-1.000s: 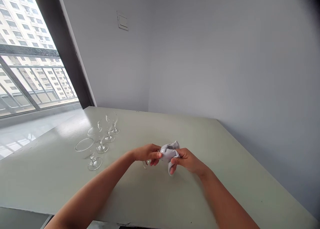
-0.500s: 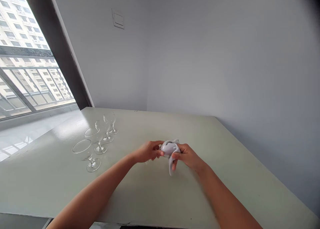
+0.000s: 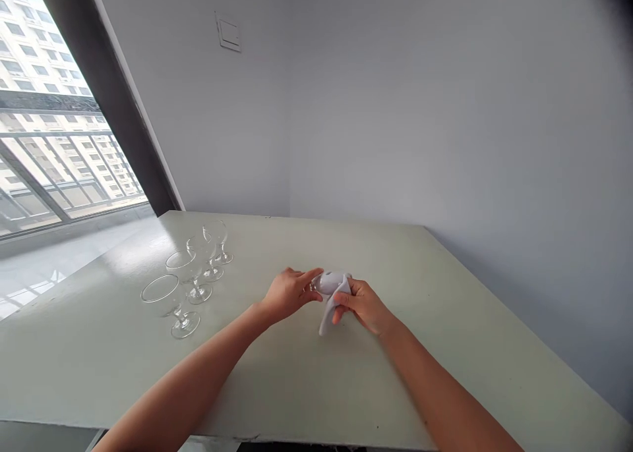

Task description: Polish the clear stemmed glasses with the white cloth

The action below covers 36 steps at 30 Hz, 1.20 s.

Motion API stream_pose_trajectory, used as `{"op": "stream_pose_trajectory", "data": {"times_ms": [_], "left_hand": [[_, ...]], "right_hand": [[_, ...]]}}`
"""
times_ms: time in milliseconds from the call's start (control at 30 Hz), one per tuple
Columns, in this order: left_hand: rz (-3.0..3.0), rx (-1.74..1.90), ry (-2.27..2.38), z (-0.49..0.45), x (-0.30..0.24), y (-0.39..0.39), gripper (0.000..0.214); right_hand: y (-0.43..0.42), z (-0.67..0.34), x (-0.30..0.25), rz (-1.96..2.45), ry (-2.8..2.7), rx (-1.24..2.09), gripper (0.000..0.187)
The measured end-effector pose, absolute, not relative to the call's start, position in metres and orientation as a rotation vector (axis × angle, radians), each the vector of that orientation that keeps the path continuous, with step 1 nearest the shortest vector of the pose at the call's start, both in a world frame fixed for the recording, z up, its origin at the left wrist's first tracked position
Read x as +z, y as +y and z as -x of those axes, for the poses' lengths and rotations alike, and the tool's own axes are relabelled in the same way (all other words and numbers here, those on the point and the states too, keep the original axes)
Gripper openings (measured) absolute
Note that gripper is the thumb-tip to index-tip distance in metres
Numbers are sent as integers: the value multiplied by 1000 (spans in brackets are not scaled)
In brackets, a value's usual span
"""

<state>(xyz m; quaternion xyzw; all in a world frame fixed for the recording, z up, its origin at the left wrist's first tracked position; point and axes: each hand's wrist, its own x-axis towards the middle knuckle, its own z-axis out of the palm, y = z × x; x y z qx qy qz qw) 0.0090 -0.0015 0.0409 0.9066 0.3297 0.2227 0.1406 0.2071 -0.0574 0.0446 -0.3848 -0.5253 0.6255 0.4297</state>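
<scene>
My two hands meet above the middle of the desk (image 3: 445, 346), both closed on one small bundle. My right hand (image 3: 361, 304) is wrapped around a pale grey cloth (image 3: 332, 286), fingers curled over its near side, and a loose tail of the cloth hangs down from my grip toward the desk top. The cloth is bunched into a rounded shape, as if over something; whatever is under it is covered, and I cannot tell what it is. My left hand (image 3: 289, 294) comes in from the other side, thumb and forefinger pinching the left end of the same bundle, the other fingers bent loosely behind. The bundle is held up in the air, just clear of the desk, and both my forearms stretch out over the near edge.

To my left, well apart from my hands, four clear stemmed glasses (image 3: 190, 277) stand upright in a slanting row that runs away from me toward the far corner, each just beside the next. Beyond them a dark window frame (image 3: 113, 109) leans across the view, with pale apartment blocks (image 3: 34, 56) outside. A light switch (image 3: 228, 33) sits high on the grey wall ahead
</scene>
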Motion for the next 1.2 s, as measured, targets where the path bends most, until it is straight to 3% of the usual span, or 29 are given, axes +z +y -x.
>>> {"op": "stream_pose_trajectory", "data": {"times_ms": [133, 367, 467, 633, 900, 1067, 1200], "left_hand": [[-2263, 261, 633, -3, 50, -1, 47], [-2957, 882, 1151, -17, 38, -8, 39], [-2951, 801, 1097, -12, 37, -3, 37], [-2620, 370, 961, -5, 43, -1, 40], [-3128, 949, 1139, -16, 37, -11, 33], [-3188, 964, 987, -9, 38, -5, 29], [-3077, 859, 952, -9, 34, -1, 39]], "right_hand": [[-61, -218, 56, 993, -1596, 1586, 26], [-53, -200, 36, 968, -1034, 1512, 30], [-57, -199, 36, 956, -1158, 1561, 33], [-57, -204, 39, 1047, -1373, 1575, 34], [-55, -192, 29, 898, -927, 1614, 32], [-59, -197, 37, 933, -1341, 1637, 41], [-58, -202, 39, 1007, -1460, 1581, 38]]}}
